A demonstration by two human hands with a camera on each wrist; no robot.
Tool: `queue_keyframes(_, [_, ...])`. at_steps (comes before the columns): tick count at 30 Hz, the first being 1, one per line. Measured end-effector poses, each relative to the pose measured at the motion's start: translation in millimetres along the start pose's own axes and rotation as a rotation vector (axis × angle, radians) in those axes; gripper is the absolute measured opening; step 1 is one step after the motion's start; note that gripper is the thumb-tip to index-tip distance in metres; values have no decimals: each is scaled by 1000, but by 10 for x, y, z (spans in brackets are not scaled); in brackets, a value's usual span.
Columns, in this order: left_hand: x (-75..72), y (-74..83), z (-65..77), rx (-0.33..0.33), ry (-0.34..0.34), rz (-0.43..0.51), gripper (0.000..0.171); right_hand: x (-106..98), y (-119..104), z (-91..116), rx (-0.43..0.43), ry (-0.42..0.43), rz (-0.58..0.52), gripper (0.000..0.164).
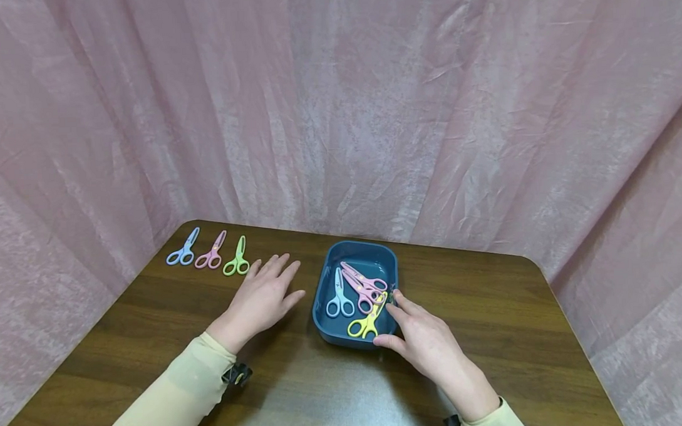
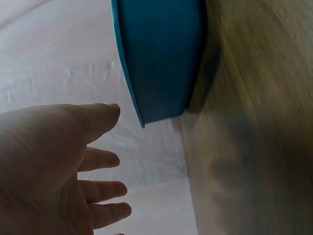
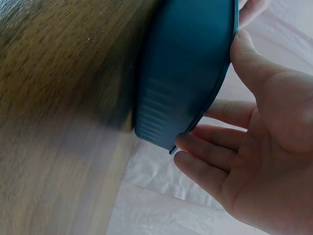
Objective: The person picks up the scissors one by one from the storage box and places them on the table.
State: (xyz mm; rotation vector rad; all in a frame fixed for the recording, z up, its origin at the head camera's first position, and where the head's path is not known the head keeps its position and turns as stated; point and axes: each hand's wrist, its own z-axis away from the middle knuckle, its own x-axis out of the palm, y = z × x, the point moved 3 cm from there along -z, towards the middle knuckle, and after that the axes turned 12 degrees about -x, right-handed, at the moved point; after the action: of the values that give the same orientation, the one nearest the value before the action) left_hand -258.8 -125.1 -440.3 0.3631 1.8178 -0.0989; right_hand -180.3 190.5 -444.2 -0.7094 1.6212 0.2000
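Observation:
A dark blue rectangular bin (image 1: 328, 332) holds several children's scissors: light-blue scissors (image 1: 339, 297), two overlapping pairs of pink scissors (image 1: 359, 289) and yellow scissors (image 1: 370, 320). My right hand (image 1: 430, 341) touches the bin's near right corner, thumb at the near rim and loosely bent fingers along the right side. To the left of the bin, my left hand (image 1: 259, 297) hovers with spread fingers and holds nothing. Its fingertips are close to green scissors (image 1: 238, 259), which end a row with pink scissors (image 1: 213, 254) and blue scissors (image 1: 185, 250).
The brown wooden table (image 1: 492, 333) has a far edge just behind the scissors row and the bin. Pink curtains (image 1: 360, 112) hang around its back and sides.

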Motion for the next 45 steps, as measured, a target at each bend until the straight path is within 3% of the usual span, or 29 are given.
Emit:
queue_keyframes(6, [-15,118,36,45,20,22,66,10,5,3,6,0,-3,73])
queue_keyframes(23, [-81,439,111,128,-2,59,65,19,6,7,11,-2,-6,73])
queue_keyframes(31, [-58,584,148,159,-53,77,65,14,4,4,11,-8,-6,72])
queue_keyframes(45, [-20,814,107,262,-25,47,53,-2,-2,-6,6,-5,6,72])
